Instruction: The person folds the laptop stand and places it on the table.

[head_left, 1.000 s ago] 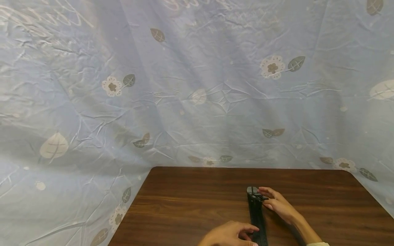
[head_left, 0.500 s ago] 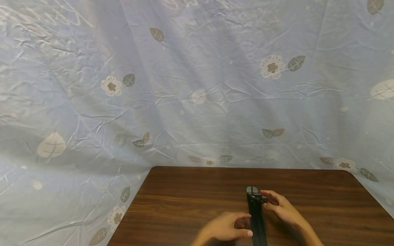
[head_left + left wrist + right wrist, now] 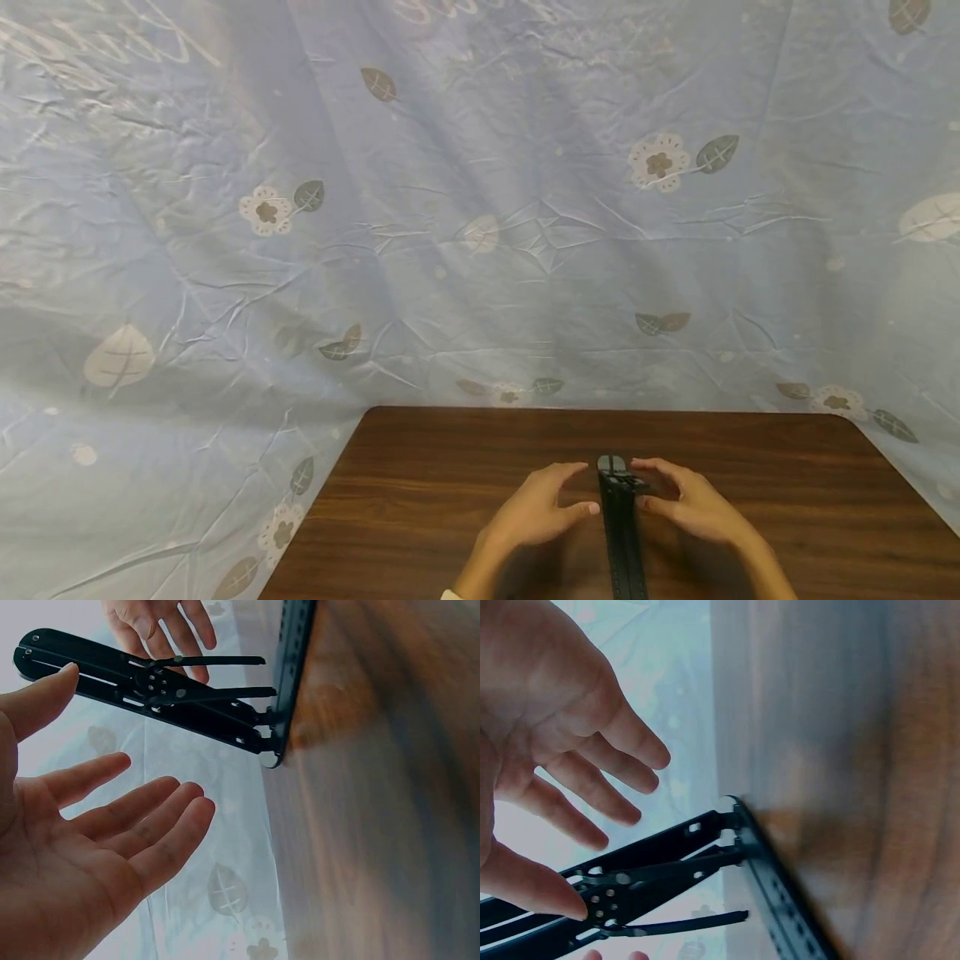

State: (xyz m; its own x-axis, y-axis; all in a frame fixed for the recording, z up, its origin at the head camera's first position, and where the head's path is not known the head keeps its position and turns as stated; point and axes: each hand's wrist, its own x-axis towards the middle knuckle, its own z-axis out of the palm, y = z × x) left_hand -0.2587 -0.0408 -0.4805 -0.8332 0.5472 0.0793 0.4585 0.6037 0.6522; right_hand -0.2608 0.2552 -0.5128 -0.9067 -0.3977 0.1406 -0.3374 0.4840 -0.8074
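Note:
A black folding metal bracket (image 3: 624,542) stands on the table, its long perforated base strip (image 3: 776,885) flat along the wood. From the hinged far end of that strip rises a slotted, riveted upright arm (image 3: 112,667) with thin side struts. To its left is my left hand (image 3: 534,510), fingers spread and thumb pointing at the upright. On the other side my right hand (image 3: 693,507) curves loosely toward the upright, thumb tip right at its edge. In the right wrist view that thumb (image 3: 532,885) overlaps the riveted joint. Neither hand grips the bracket.
A dark brown wood-grain table (image 3: 450,467) with rounded far corners lies under the bracket. Behind it and at the left hangs a pale blue cloth (image 3: 450,292) with leaf and flower prints, close along the table's far edge.
My left hand has gone from the near part of the base strip forward to beside the upright, its fingers spreading. The right hand has barely shifted, and the bracket stands in the same place.

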